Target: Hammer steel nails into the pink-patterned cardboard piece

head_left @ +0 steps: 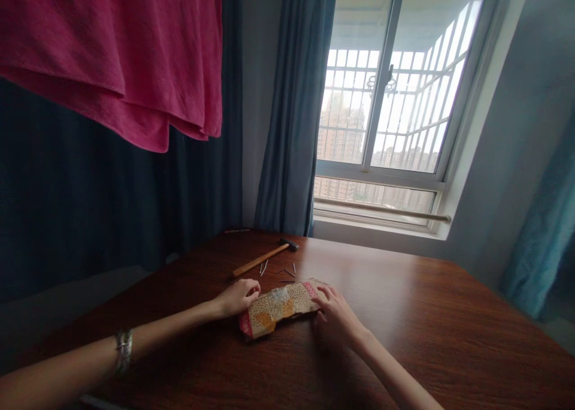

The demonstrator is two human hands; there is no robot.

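Note:
A long, flat, cardboard-like piece (287, 301) lies on the brown table, tan with dark dots, red bands and orange patches. A shiny patch like clear tape is on its top. At its left end is my left hand (240, 297), fingers curled inward; what they hold, if anything, is hidden. My right hand (335, 314) grips the right end, with fingers on top and the thumb at the near edge. Just beyond the piece lie several loose nails (264, 267). Behind them rests a hammer (260, 261) with a wooden handle and dark head.
The brown wooden table (426, 332) stretches toward a barred window (381, 98). Dark blue curtains (291, 110) hang behind its left side, and a lighter blue cloth (548, 230) hangs at the right. A pink towel (135, 56) dangles at the upper left.

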